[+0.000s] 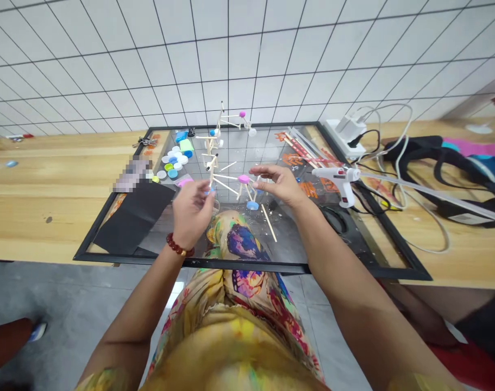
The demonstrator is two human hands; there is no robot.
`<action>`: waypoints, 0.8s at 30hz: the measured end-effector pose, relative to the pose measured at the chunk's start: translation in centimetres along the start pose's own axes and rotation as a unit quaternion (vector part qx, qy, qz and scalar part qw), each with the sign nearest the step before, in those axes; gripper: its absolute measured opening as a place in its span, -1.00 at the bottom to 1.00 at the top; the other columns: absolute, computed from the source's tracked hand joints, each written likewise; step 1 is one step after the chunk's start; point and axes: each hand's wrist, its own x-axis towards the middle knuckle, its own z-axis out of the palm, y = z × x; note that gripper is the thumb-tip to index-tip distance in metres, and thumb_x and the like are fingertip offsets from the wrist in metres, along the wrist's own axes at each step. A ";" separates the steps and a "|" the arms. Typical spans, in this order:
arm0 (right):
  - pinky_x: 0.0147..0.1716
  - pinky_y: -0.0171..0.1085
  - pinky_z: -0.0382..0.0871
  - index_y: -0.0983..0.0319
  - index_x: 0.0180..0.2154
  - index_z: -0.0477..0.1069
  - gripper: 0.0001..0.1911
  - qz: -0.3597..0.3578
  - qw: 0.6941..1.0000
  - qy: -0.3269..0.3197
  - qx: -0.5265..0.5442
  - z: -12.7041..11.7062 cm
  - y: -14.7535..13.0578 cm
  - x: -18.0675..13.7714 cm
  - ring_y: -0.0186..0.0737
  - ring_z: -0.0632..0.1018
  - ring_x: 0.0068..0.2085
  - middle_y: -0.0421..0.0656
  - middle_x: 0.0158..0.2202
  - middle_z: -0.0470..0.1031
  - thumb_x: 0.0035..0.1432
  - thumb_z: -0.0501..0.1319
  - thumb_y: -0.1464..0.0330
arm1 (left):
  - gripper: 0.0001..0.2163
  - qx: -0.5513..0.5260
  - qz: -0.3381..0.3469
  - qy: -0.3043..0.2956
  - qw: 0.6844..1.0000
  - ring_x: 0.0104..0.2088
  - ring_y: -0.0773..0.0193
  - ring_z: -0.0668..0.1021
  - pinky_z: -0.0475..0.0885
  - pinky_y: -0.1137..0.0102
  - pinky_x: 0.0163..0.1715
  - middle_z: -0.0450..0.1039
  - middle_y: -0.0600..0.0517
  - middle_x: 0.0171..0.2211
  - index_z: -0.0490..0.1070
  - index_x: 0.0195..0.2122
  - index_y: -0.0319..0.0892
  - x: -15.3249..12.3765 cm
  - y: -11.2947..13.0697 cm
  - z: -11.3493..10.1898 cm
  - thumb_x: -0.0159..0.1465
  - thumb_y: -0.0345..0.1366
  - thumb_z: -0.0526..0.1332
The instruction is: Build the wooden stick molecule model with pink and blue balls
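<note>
A model made of thin wooden sticks and bottle caps (226,179) stands on a black-framed glass panel (108,209) laid on the wooden table. My left hand (192,212), a bead bracelet on its wrist, is closed in a pinch on a small blue piece at the model's left side. My right hand (280,183) hovers just right of a pink cap (243,178) on the model, fingers curled but apart, holding nothing that I can see. A blue cap (252,206) lies under the pink one. A loose wooden stick (268,222) lies on the glass near my right wrist.
A white glue gun (340,179) rests at the panel's right, its cable running to a power strip (345,129). Several loose caps (174,161) and black sheets (135,217) lie on the left. Red paper cut-outs (302,152) are at the back right; a black bag (455,174) is farther right.
</note>
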 end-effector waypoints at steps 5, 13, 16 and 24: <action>-0.02 -0.06 0.40 0.12 -0.26 0.62 -0.61 -0.027 0.999 0.000 -0.023 0.6 -0.1 0.0 -0.07 0.58 -0.12 -0.13 -0.19 0.63 -0.13 0.44 0.06 | -0.80 0.043 0.024 -0.109 0.993 -0.39 0.22 0.55 0.44 0.31 -0.26 0.55 0.01 -0.42 0.55 -0.19 -0.15 2.3 1.3 3.6 0.29 -0.31 0.13; -0.10 -0.13 0.42 0.11 -0.25 0.63 -0.68 -0.045 0.999 -0.001 -0.025 1.5 0.1 0.1 -0.13 0.59 -0.20 -0.16 -0.25 0.65 -0.04 0.40 0.10 | -0.74 0.139 0.013 -0.188 0.972 -0.45 0.15 0.51 0.36 0.31 -0.32 0.44 0.03 -0.57 0.54 -0.07 -0.10 3.4 1.2 5.0 0.27 -0.31 0.14; -0.14 -0.15 0.45 0.12 -0.23 0.63 -0.69 -0.049 0.998 0.028 -0.017 1.9 0.0 0.0 -0.15 0.60 -0.25 -0.17 -0.28 0.66 -0.04 0.41 0.14 | -0.71 0.131 0.024 -0.192 0.972 -0.41 0.15 0.52 0.34 0.32 -0.30 0.47 0.02 -0.52 0.50 0.01 -0.10 2.9 0.9 5.2 0.29 -0.31 0.13; -0.13 -0.17 0.47 0.16 -0.31 0.64 -0.71 -0.045 0.998 0.046 -0.010 2.4 -0.7 -0.4 -0.16 0.62 -0.25 -0.15 -0.30 0.67 0.01 0.38 0.10 | -0.58 0.173 0.059 -0.213 0.960 -0.36 0.16 0.57 0.34 0.35 -0.37 0.57 -0.01 -0.38 0.29 0.22 -0.13 1.5 -0.3 5.8 0.33 -0.29 0.07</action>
